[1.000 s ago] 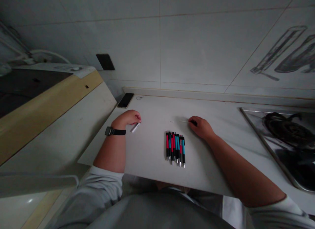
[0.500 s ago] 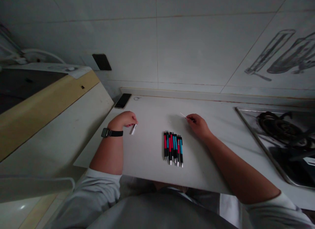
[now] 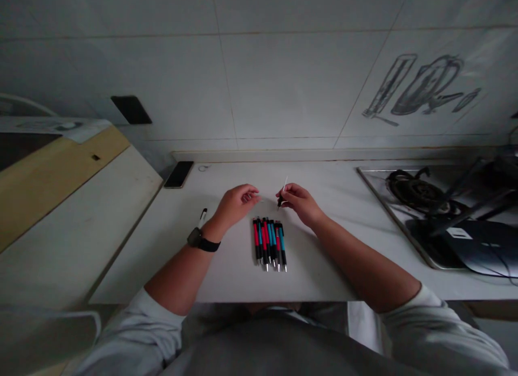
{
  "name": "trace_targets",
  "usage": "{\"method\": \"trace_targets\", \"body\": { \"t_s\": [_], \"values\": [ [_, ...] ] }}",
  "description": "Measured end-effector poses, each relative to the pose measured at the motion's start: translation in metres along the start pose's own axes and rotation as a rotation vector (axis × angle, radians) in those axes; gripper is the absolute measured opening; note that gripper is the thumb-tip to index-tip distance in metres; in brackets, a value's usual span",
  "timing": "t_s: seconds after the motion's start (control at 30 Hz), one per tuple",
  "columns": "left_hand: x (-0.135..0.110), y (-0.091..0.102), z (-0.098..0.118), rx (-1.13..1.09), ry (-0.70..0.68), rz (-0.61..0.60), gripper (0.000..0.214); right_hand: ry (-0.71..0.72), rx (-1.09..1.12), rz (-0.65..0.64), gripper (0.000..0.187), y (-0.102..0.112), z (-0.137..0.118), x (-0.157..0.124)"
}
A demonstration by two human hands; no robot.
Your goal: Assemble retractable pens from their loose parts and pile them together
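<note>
Several red and blue pens point(image 3: 269, 243) with black grips lie side by side on the white counter point(image 3: 324, 268). Just behind them, my right hand point(image 3: 300, 201) pinches a thin white pen refill point(image 3: 284, 186) with a small black piece at its lower end. My left hand point(image 3: 236, 203), with a black watch on the wrist, hovers close by, its fingertips pressed together towards the right hand. Whether they hold anything is too small to tell. A white pen part point(image 3: 202, 216) lies alone on the counter to the left.
A dark phone point(image 3: 178, 173) lies at the counter's back left corner. A gas hob point(image 3: 413, 192) sits to the right, with a dark flat object point(image 3: 473, 249) on its near part. A tiled wall runs behind. A lower wooden-edged surface point(image 3: 60, 187) stands left.
My left hand let go of the white pen part and moved right towards the middle. My right hand lifted the refill and drew in to meet it. The view turned to the right.
</note>
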State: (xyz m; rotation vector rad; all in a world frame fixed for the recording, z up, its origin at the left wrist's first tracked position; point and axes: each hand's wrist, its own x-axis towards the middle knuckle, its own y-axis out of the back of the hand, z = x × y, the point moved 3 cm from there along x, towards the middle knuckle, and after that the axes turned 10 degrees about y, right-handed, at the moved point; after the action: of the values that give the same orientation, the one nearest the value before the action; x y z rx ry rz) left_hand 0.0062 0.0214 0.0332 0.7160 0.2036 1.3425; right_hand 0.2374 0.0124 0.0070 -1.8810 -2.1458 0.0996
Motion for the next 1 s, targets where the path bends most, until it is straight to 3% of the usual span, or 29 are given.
{"method": "trace_targets", "body": {
  "t_s": [0.1,0.2,0.4,0.67,0.8,1.0],
  "values": [
    [-0.009,-0.030,0.018,-0.008,-0.057,-0.027,0.027,-0.016,0.090,0.005,0.034,-0.010,0.001,-0.004],
    [-0.011,-0.040,0.020,0.009,-0.065,-0.002,0.025,-0.034,0.153,0.000,0.033,-0.015,0.006,-0.007],
    [-0.008,-0.036,0.007,0.099,-0.073,-0.002,0.023,-0.074,0.133,0.064,0.036,-0.009,0.013,-0.006],
    [-0.009,-0.033,0.010,0.189,-0.119,-0.054,0.023,-0.066,0.228,0.142,0.038,-0.003,0.017,-0.002],
    [-0.009,-0.036,0.007,0.177,-0.129,-0.072,0.029,-0.055,0.217,0.123,0.038,-0.002,0.019,-0.001],
    [-0.008,-0.037,0.007,0.191,-0.095,-0.066,0.010,-0.051,0.174,0.064,0.040,-0.009,0.019,-0.005]
  ]
}}
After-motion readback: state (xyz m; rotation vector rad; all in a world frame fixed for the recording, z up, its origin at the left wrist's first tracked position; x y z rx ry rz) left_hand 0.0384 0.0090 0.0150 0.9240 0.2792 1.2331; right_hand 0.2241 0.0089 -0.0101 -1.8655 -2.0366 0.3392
